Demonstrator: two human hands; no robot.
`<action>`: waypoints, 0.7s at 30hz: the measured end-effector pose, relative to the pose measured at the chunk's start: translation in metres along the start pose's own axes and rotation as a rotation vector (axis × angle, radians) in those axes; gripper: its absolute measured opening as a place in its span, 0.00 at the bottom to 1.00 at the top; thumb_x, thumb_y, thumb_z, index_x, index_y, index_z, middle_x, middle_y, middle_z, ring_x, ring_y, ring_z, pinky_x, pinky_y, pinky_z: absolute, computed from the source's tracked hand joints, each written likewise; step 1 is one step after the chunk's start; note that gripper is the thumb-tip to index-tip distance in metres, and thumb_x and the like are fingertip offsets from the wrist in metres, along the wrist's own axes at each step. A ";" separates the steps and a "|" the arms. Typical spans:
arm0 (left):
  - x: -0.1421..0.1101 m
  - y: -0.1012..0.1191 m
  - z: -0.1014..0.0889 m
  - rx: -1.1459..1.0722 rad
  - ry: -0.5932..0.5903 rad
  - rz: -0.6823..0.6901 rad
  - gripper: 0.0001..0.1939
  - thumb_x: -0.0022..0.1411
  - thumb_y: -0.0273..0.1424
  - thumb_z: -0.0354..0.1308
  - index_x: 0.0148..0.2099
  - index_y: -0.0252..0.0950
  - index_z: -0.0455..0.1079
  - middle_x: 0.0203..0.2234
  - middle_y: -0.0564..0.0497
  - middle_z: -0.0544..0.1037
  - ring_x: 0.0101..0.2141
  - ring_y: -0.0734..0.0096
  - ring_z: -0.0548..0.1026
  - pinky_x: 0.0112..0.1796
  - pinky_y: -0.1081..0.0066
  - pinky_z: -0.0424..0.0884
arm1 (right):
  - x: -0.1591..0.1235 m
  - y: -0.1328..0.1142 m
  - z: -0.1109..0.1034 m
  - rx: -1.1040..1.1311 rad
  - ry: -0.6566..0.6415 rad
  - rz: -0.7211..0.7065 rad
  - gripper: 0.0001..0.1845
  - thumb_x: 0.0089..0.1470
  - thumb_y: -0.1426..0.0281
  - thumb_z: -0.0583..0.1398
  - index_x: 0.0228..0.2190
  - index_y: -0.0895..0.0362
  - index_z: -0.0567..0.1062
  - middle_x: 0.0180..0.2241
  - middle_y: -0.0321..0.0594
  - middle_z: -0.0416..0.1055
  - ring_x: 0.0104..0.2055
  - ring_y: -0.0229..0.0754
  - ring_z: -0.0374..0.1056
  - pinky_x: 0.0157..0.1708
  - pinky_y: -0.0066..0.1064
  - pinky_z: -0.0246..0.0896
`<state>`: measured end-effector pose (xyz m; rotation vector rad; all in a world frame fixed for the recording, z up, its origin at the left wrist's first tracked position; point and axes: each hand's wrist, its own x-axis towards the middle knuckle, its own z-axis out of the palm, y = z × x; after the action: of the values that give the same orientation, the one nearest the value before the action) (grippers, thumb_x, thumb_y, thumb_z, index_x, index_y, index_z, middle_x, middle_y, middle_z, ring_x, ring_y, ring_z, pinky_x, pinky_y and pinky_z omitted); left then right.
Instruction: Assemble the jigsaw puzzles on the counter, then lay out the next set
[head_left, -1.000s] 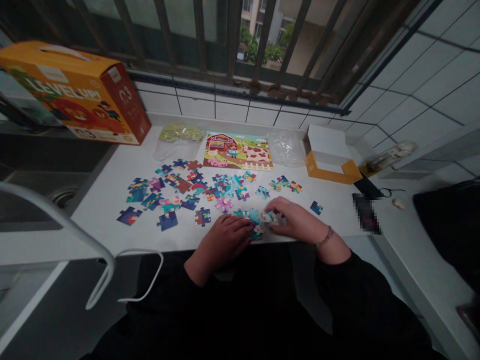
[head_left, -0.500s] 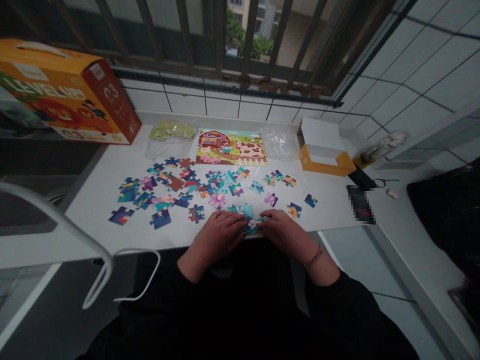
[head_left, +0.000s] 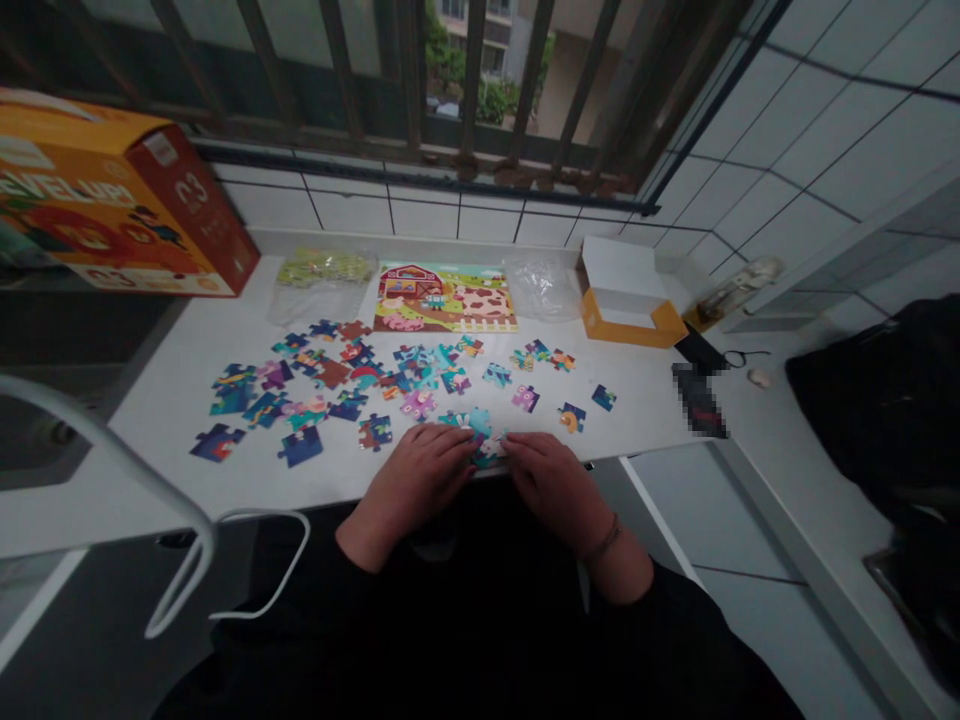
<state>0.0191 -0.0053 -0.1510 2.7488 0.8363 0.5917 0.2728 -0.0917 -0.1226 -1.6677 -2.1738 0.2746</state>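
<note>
At the near edge of the counter, a small cluster of teal jigsaw puzzle pieces (head_left: 474,421) with a white rabbit on it lies between my hands. My left hand (head_left: 426,462) curls over its left side, fingers together on the pieces. From the right, my right hand (head_left: 546,478) pinches at the cluster's right edge; its fingertips partly hide the piece there. Loose blue, purple and brown puzzle pieces spread over the counter to the left and beyond. A purple piece (head_left: 526,398), a crescent-moon piece (head_left: 572,417) and a dark blue piece (head_left: 604,397) lie to the right.
Behind the pieces lies a farm picture (head_left: 446,298), between a plastic bag of green pieces (head_left: 322,270) and a clear plastic bag (head_left: 541,288). An open yellow box (head_left: 634,325) stands at right, a large orange box (head_left: 180,215) at left. A white curved stand (head_left: 127,460) crosses the left foreground.
The whole view has shifted slightly, so things sit further left. My hands stay at the cluster, with the right hand's fingers drawn slightly lower along its right edge.
</note>
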 end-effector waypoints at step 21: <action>-0.002 0.001 -0.002 -0.013 0.006 0.001 0.18 0.77 0.34 0.60 0.66 0.44 0.73 0.60 0.46 0.81 0.58 0.56 0.79 0.58 0.53 0.71 | 0.006 0.174 -0.051 -0.228 0.095 0.528 0.22 0.61 0.66 0.63 0.54 0.59 0.82 0.49 0.53 0.82 0.48 0.55 0.78 0.53 0.44 0.72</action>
<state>0.0172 -0.0073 -0.1501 2.7378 0.8291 0.6036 0.4468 -0.0422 -0.1415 -2.3176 -1.7137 0.0839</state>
